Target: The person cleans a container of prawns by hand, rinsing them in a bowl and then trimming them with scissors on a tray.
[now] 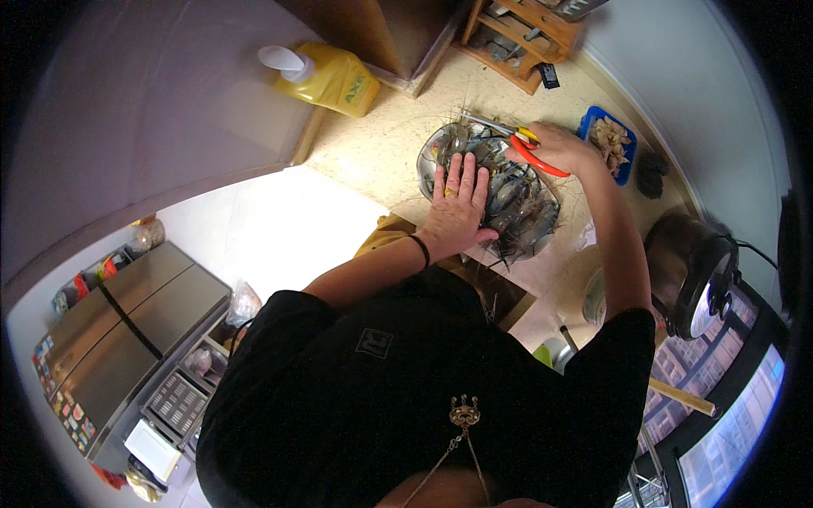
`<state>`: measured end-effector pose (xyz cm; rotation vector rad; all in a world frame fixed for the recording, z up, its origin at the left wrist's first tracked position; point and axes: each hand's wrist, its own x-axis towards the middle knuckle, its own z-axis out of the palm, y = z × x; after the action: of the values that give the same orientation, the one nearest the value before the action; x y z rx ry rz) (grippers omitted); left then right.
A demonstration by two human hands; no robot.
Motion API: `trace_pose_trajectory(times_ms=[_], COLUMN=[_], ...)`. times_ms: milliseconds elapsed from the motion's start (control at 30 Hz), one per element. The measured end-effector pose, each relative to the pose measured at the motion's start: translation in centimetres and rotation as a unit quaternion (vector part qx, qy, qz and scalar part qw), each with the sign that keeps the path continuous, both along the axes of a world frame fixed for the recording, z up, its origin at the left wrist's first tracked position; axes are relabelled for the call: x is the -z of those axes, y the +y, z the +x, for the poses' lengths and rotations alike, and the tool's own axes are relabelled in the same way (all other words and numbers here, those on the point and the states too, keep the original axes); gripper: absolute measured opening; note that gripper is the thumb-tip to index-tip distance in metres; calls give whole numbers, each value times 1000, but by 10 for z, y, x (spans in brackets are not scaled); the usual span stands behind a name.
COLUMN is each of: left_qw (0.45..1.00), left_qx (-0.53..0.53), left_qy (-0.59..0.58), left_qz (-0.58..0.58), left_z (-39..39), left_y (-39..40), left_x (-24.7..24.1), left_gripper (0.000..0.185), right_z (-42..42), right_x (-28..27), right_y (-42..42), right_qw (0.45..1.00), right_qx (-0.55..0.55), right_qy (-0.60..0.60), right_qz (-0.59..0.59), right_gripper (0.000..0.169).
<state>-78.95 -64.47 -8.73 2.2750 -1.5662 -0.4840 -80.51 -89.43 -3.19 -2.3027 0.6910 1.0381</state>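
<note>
Raw prawns (517, 193) with long feelers and blue-grey shells fill an oval metal dish (427, 166) on the counter before me. My left hand (458, 200) lies palm down over the prawns, fingers spread apart; whether anything is under the palm is hidden. A gold ring is on one finger. At the dish's far right side, my right hand (559, 146) grips a pair of scissors (538, 159) with red and yellow handles. Their blades point left across the dish's far edge, close to a prawn there; whether they touch it I cannot tell.
A yellow detergent bottle (336, 79) stands at the far left. The blue tray (625, 149) of pale chopped pieces sits right of my right hand, beside a dark scouring pad (651, 174). A black cooker (686, 273) and a wooden rack (521, 44) stand along the wall.
</note>
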Motion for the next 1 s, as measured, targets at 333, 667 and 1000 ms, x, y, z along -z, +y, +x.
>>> trace_pose_trajectory(times_ms=[333,667,1000], left_qw=[1000,1000,985], left_qx=[4,-2,-31], left_qy=[7,20,-43], left_qz=[1,-20,-162], left_z=[3,2,63], left_y=[2,4,28], left_x=[1,0,-6], left_gripper=[113,109,62], right_z=[13,59,-30], right_x=[-23,-26,-30], right_y=[1,37,66], right_qw=[990,953,956], right_qx=[-84,-220,170], right_qy=[-69,-93,-232], right_qz=[-91,-188,58], right_gripper=[91,67,63])
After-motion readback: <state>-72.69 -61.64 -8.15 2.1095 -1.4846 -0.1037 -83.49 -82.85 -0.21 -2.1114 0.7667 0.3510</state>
